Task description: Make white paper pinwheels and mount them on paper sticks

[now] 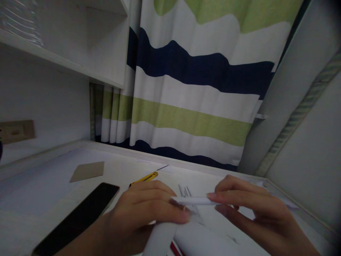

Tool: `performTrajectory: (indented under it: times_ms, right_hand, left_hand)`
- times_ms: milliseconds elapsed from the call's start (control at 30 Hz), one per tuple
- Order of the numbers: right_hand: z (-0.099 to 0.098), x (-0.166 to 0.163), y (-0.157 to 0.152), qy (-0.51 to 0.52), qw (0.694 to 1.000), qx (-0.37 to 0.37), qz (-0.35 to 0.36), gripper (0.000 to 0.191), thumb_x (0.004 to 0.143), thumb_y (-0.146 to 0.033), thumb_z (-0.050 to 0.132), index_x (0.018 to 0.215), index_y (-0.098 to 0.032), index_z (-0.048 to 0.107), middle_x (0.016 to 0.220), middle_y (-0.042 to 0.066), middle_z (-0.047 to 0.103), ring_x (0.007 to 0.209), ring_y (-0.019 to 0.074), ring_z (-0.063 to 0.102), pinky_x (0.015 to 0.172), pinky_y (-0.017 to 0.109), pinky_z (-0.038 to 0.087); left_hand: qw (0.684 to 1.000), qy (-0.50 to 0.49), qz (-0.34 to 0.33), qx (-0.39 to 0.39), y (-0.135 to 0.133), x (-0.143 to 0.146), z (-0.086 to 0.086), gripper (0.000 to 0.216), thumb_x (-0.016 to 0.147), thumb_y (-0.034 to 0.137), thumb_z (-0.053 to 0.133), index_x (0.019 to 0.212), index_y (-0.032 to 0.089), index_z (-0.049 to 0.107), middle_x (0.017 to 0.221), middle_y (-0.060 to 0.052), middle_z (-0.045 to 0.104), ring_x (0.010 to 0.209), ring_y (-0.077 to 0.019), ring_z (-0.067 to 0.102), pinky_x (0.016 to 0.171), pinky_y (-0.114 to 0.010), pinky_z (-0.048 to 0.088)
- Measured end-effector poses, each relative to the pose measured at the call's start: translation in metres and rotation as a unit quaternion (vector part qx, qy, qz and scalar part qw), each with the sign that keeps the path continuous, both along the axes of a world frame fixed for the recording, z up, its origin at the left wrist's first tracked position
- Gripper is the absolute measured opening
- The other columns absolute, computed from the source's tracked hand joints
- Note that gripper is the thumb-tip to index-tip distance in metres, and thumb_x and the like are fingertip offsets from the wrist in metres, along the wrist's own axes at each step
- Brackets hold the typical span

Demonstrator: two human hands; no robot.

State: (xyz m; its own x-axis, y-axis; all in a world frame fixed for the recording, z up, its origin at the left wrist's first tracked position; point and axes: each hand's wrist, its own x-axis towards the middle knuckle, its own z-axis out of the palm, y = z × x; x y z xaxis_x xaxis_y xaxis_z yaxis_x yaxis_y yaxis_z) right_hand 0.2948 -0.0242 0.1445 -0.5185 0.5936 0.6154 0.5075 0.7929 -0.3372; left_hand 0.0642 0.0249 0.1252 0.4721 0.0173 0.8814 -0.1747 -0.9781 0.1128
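A slim white strip (197,201), paper-like, lies level between my two hands above the desk. My right hand (255,209) pinches its right end between thumb and fingertips. The strip's left end meets the fingers of my left hand (149,204), which are bent and closed over a smooth white piece with dark red stripes (161,238). That piece runs out of view at the bottom edge, and my left palm hides part of it. Behind my left hand lies a yellow utility knife (145,177), partly covered by the fingers.
On the white desk (87,199), a dark-screened phone (80,217) lies at left, with a grey-brown card (87,171) behind it. Several thin dark lines show between my hands. A striped curtain (191,106) hangs behind the desk. Overhead at left is a white shelf (61,60).
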Motion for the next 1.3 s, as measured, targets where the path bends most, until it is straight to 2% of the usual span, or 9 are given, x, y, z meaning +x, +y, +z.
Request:
performTrajectory:
  times_ms: [100, 233, 433, 633, 800, 1000, 1167, 1300]
  right_hand:
    - [0.001, 0.001, 0.0, -0.008, 1.0, -0.002, -0.007, 0.041, 0.077, -0.003, 0.052, 0.109, -0.029, 0.053, 0.087, 0.002, 0.057, 0.078, 0.0142, 0.055, 0.063, 0.026, 0.047]
    - [0.002, 0.002, -0.003, -0.019, 1.0, -0.013, 0.001, 0.039, 0.077, -0.003, 0.052, 0.108, -0.027, 0.054, 0.084, 0.002, 0.056, 0.073, 0.0126, 0.055, 0.058, 0.024, 0.046]
    - [0.003, 0.002, -0.005, -0.037, 0.999, -0.001, -0.019, 0.038, 0.077, -0.004, 0.052, 0.107, -0.028, 0.055, 0.083, 0.001, 0.057, 0.072, 0.0129, 0.056, 0.059, 0.024, 0.047]
    - [0.005, 0.001, -0.007, -0.042, 0.999, -0.028, -0.012, 0.041, 0.077, -0.003, 0.051, 0.109, -0.029, 0.053, 0.082, 0.002, 0.055, 0.07, 0.0127, 0.055, 0.056, 0.024, 0.047]
    - [0.007, 0.003, -0.009, -0.058, 0.998, -0.031, -0.023, 0.038, 0.078, -0.005, 0.05, 0.108, -0.028, 0.052, 0.084, 0.001, 0.055, 0.073, 0.0128, 0.056, 0.059, 0.023, 0.048]
    - [0.005, -0.006, -0.018, -0.119, 0.986, 0.019, -0.113, 0.03, 0.076, -0.012, 0.053, 0.1, -0.029, 0.048, 0.089, 0.0, 0.061, 0.081, 0.0156, 0.058, 0.068, 0.026, 0.048]
    - [0.008, -0.019, -0.023, -0.146, 0.982, 0.091, -0.082, 0.016, 0.085, -0.024, 0.043, 0.099, -0.027, 0.05, 0.076, 0.001, 0.066, 0.065, 0.0148, 0.062, 0.052, 0.022, 0.047]
    - [0.01, -0.024, -0.024, -0.155, 0.978, 0.111, -0.083, 0.024, 0.088, -0.029, 0.034, 0.105, -0.029, 0.051, 0.065, 0.0, 0.064, 0.05, 0.0142, 0.059, 0.044, 0.025, 0.044]
  left_hand:
    - [0.999, 0.011, -0.037, -0.032, 0.005, -0.002, -0.006, 0.014, 0.08, 0.015, 0.053, 0.091, 0.01, 0.059, 0.077, -0.01, 0.068, 0.073, -0.015, 0.062, 0.07, -0.026, 0.049]
    - [0.995, 0.038, -0.051, -0.076, 0.009, -0.005, -0.01, 0.018, 0.076, 0.01, 0.055, 0.093, 0.012, 0.06, 0.08, -0.009, 0.067, 0.075, -0.0159, 0.061, 0.07, -0.027, 0.048]
    - [0.99, 0.049, -0.043, -0.124, 0.007, -0.006, -0.009, 0.014, 0.078, 0.018, 0.055, 0.091, 0.015, 0.06, 0.078, -0.007, 0.066, 0.072, -0.016, 0.06, 0.066, -0.027, 0.048]
    - [0.981, 0.056, -0.047, -0.182, 0.005, -0.006, -0.01, 0.016, 0.075, 0.017, 0.059, 0.086, 0.019, 0.049, 0.082, -0.006, 0.066, 0.072, -0.0164, 0.061, 0.062, -0.028, 0.049]
    - [0.981, 0.045, -0.041, -0.182, 0.004, -0.009, -0.013, 0.022, 0.075, 0.015, 0.058, 0.092, 0.021, 0.045, 0.081, -0.005, 0.065, 0.067, -0.0155, 0.061, 0.06, -0.028, 0.05]
    - [0.98, 0.057, -0.055, -0.185, 0.002, -0.01, -0.008, 0.026, 0.075, 0.015, 0.059, 0.098, 0.02, 0.047, 0.079, -0.003, 0.066, 0.071, -0.0153, 0.063, 0.065, -0.026, 0.052]
    - [0.983, 0.102, -0.034, -0.151, 0.001, -0.014, -0.002, 0.022, 0.074, 0.018, 0.06, 0.095, 0.02, 0.052, 0.077, -0.004, 0.066, 0.066, -0.0152, 0.062, 0.06, -0.024, 0.051]
    - [0.984, 0.108, -0.032, -0.135, 0.002, -0.015, -0.003, 0.021, 0.074, 0.022, 0.06, 0.095, 0.021, 0.054, 0.075, -0.003, 0.066, 0.067, -0.0152, 0.062, 0.062, -0.024, 0.051]
